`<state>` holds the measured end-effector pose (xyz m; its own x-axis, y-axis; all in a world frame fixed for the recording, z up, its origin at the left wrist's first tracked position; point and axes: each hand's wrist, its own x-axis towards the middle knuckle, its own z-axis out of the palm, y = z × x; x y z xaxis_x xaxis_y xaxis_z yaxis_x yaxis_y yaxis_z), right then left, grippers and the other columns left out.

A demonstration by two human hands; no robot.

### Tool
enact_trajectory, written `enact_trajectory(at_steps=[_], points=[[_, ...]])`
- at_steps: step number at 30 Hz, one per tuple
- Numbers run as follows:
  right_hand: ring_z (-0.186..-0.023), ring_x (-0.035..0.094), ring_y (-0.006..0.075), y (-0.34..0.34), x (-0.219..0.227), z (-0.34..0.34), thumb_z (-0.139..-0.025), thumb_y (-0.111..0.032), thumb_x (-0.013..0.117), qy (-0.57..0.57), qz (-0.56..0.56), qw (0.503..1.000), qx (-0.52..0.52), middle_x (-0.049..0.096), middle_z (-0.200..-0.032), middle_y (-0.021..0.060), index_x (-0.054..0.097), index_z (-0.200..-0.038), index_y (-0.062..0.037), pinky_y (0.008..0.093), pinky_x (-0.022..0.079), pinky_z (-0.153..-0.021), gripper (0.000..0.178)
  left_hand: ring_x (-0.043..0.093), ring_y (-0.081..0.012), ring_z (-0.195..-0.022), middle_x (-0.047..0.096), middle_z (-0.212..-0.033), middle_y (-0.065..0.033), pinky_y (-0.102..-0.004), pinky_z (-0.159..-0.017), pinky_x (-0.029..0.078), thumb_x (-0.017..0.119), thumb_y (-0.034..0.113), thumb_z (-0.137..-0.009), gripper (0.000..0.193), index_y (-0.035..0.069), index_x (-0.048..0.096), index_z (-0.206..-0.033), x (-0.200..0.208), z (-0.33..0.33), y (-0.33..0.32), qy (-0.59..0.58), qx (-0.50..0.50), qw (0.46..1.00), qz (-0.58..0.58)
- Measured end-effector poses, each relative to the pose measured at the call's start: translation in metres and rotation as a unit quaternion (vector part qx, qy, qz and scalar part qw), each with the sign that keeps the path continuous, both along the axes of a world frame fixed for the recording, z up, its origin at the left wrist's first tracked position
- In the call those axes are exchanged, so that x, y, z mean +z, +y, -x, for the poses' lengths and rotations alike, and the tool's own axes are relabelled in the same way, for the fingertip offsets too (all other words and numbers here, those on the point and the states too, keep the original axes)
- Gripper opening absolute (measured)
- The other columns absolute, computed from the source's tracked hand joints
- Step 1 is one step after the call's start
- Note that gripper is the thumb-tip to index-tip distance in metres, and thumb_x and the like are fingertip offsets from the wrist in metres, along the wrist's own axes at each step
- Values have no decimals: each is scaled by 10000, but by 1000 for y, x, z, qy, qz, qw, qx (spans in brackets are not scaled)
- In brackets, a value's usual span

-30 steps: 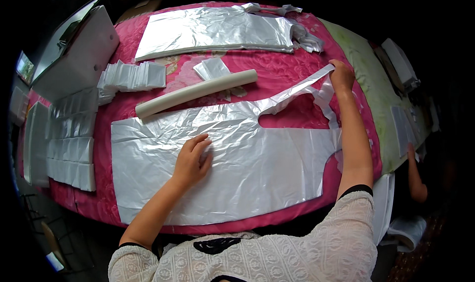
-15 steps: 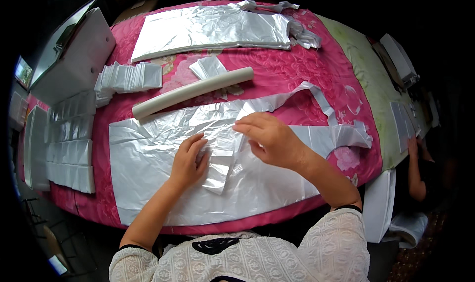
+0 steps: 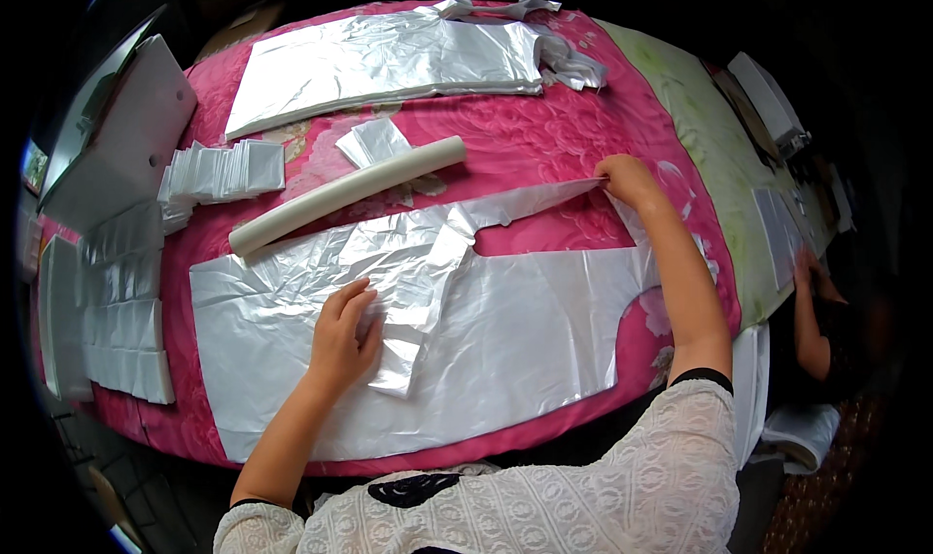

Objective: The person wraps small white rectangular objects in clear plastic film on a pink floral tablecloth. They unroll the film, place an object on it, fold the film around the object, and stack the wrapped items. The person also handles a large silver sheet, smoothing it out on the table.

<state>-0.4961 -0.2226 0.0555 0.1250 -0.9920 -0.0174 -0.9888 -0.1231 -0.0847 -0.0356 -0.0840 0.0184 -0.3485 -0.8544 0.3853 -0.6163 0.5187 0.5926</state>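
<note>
A thin silvery-white plastic apron (image 3: 525, 330) lies spread before me, with part of its near-middle folded and creased. My right hand (image 3: 627, 179) is closed on the apron's long strap at the upper right, pulling it taut into a narrow wedge. My left hand (image 3: 342, 332) rests on the creased plastic left of the middle, fingers extended and thumb apart, holding nothing. Just beyond the apron's far edge, a white roll or tube (image 3: 350, 194) lies slantwise, partly over a small folded plastic piece (image 3: 373, 142).
Across the pink flowered cloth (image 3: 505, 131) lies a stack of flat aprons (image 3: 389, 63). Folded plastic packets (image 3: 233, 170) and more packet rows (image 3: 124, 326) are at left, by a white box (image 3: 126, 131). On the right, another person's hands (image 3: 805, 267) touch a pale sheet (image 3: 777, 233).
My right hand has moved right and away from me, from the apron's creased middle to its strap, which is now stretched straight. My left hand stays on the plastic. The view has shifted slightly.
</note>
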Motion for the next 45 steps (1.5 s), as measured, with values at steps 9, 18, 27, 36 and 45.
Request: enact_trajectory(at_steps=[9, 18, 27, 36, 45], points=[[-668, 606, 158, 0, 23, 84, -647, -51, 648, -186, -103, 972, -102, 646, -720, 100, 661, -846, -49, 302, 457, -632, 199, 535, -312, -1014, 544, -1143, -149, -375, -850, 449, 634, 2, -683, 370, 19, 544, -1041, 1, 2, -1, -13, -1, 1000, 13], [-873, 584, 290, -10, 22, 81, -651, 2, 629, 179, 181, 935, -246, 631, -916, 127, 644, -925, -50, 386, 451, -773, 280, 531, -314, -1013, 540, -1144, -148, -380, -854, 443, 630, 19, -691, 373, 22, 537, -1052, 1, 3, -2, -19, -5, 1000, 12], [-930, 544, 267, 138, -3, -231, -704, -178, 693, -293, 60, 933, 199, 585, -955, 100, 605, -972, -51, 369, 448, -790, 309, 521, -310, -1030, 532, -1165, -138, -381, -860, 435, 623, 36, -717, 365, 34, 537, -1072, -4, -1, -1, -20, -1, 1000, 11], [-698, 565, 227, 143, -18, -281, -664, -241, 732, -279, -27, 951, 133, 583, -775, 78, 605, -899, -53, 339, 457, -624, 326, 514, -310, -1045, 520, -1179, -135, -369, -870, 440, 615, 37, -730, 365, 34, 534, -1085, -5, -2, 0, -7, 2, 1000, 16], [-678, 552, 35, 90, 29, -152, -781, -54, 686, -616, 48, 786, 26, 616, -763, -13, 587, -849, -39, 192, 450, -603, 122, 520, -304, -1046, 533, -1163, -141, -360, -865, 441, 619, 5, -709, 375, 27, 539, -1074, -5, -2, 0, -6, 4, 1000, 17]])
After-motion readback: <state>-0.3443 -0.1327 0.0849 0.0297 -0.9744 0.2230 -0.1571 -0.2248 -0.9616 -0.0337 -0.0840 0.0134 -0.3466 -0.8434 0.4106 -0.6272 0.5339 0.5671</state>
